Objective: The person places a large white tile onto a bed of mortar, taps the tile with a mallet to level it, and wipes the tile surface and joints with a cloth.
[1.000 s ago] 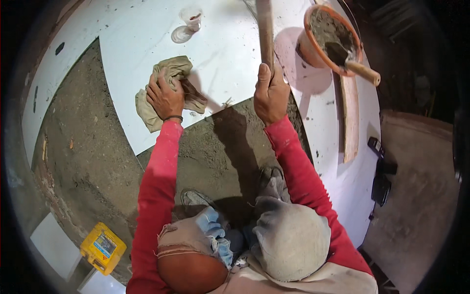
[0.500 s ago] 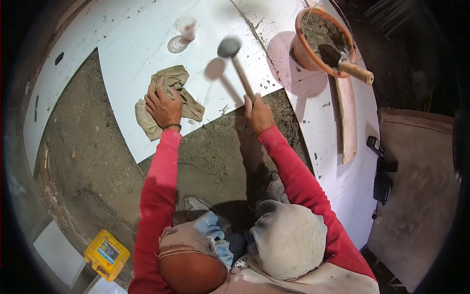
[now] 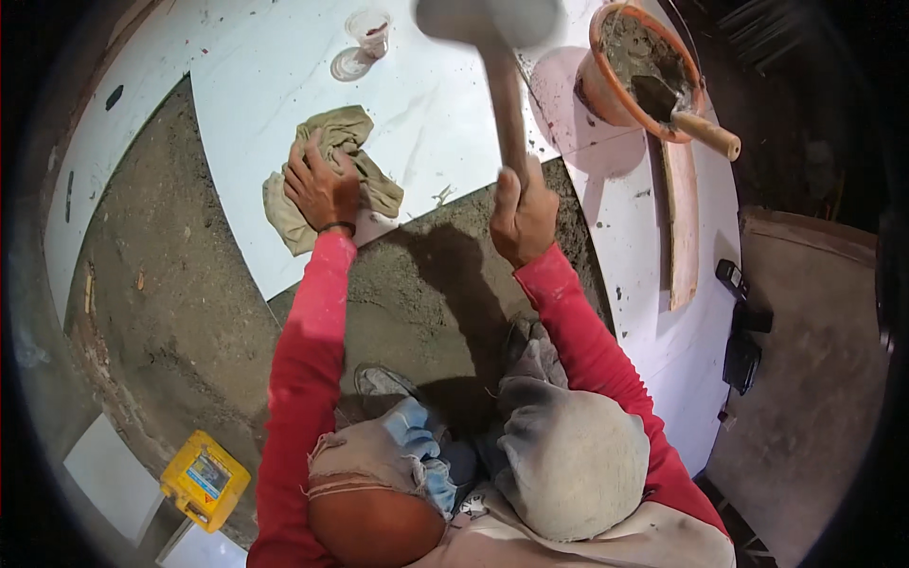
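Observation:
My left hand (image 3: pixel 322 185) is closed on a crumpled olive-green cloth (image 3: pixel 341 128), which lies on a large white marbled tile (image 3: pixel 241 189). Wrapped round the wooden handle of a mallet (image 3: pixel 504 104), the fingers of my right hand (image 3: pixel 525 213) hold it raised. The mallet's dark, wide head is blurred and partly cut off by the top of the picture. Below both hands lies a bed of grey mortar (image 3: pixel 398 293), running along the tile's near edge.
An orange bucket (image 3: pixel 606 90) of wet mortar stands far right, a wooden-handled tool (image 3: pixel 705 135) resting in it. Nearby lies a narrow wooden board (image 3: pixel 680 227). A clear plastic cup (image 3: pixel 371 36) stands on the tiles. At lower left sits a yellow box-shaped device (image 3: pixel 205 480).
My right hand has lifted the mallet, its head now higher and larger in view. My left hand stays on the cloth. The view has shifted slightly.

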Action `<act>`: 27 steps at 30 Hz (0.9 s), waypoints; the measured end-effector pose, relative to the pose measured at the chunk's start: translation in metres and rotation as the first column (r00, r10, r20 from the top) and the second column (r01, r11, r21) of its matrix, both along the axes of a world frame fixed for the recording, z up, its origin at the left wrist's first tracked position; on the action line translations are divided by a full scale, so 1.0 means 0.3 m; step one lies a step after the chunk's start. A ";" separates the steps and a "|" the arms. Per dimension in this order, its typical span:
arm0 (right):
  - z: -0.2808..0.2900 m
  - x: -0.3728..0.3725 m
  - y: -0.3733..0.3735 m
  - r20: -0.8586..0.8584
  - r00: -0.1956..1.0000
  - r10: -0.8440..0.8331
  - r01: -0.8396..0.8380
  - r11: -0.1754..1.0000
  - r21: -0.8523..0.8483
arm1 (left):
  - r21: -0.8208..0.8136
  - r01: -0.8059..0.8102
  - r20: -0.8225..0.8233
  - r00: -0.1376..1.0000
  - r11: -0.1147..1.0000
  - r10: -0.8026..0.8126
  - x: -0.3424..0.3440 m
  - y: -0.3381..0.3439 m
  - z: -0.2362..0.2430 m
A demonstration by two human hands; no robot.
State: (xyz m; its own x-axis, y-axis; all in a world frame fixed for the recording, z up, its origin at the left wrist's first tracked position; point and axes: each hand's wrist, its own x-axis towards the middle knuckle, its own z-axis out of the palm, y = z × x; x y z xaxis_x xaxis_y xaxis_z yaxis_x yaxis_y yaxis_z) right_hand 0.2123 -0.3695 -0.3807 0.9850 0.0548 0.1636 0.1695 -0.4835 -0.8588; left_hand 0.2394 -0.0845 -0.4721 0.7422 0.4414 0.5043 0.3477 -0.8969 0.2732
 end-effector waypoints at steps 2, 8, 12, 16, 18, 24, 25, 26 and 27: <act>-0.008 -0.010 0.001 -0.060 0.998 0.024 -0.032 0.989 -0.146 | 0.034 -0.017 -0.012 1.000 0.999 0.018 0.004 0.002 -0.002; -0.028 -0.047 -0.028 0.011 1.000 0.005 -0.004 0.996 -0.094 | 0.034 -0.022 -0.018 1.000 0.999 0.022 -0.023 0.008 -0.013; -0.037 -0.049 -0.021 -0.051 0.999 0.006 -0.013 0.990 -0.137 | 0.035 -0.027 -0.005 1.000 0.999 0.028 -0.001 -0.003 -0.012; -0.031 -0.032 -0.042 -0.084 0.996 -0.044 0.019 0.962 -0.271 | 0.045 -0.019 0.011 1.000 0.999 0.019 0.021 -0.001 -0.008; -0.018 -0.031 -0.079 0.025 0.999 -0.019 0.023 0.988 -0.153 | 0.029 -0.026 -0.045 0.999 0.999 0.027 -0.027 0.004 -0.022; -0.061 -0.041 -0.045 -0.276 0.952 -0.130 -0.013 0.885 -0.465 | 0.014 -0.050 -0.073 0.996 0.999 0.051 0.001 -0.004 0.005; -0.045 -0.056 -0.056 -0.171 0.980 -0.103 0.039 0.939 -0.342 | 0.007 -0.036 -0.070 0.997 0.999 0.036 0.004 -0.009 0.001; -0.023 -0.035 -0.075 -0.114 0.989 -0.095 0.065 0.969 -0.239 | 0.001 -0.043 -0.053 0.998 0.999 0.043 0.025 -0.006 -0.006; -0.008 -0.044 -0.084 -0.023 0.998 -0.053 0.050 0.995 -0.089 | 0.000 -0.050 -0.060 0.997 0.999 0.050 0.002 0.001 -0.017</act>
State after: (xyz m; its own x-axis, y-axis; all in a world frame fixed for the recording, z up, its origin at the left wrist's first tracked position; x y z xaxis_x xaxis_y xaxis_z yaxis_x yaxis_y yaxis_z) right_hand 0.1992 -0.3947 -0.3830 0.9907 0.0169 0.1352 0.1210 -0.5653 -0.8159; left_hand 0.2399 -0.0841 -0.4771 0.7481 0.4792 0.4591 0.4077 -0.8777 0.2518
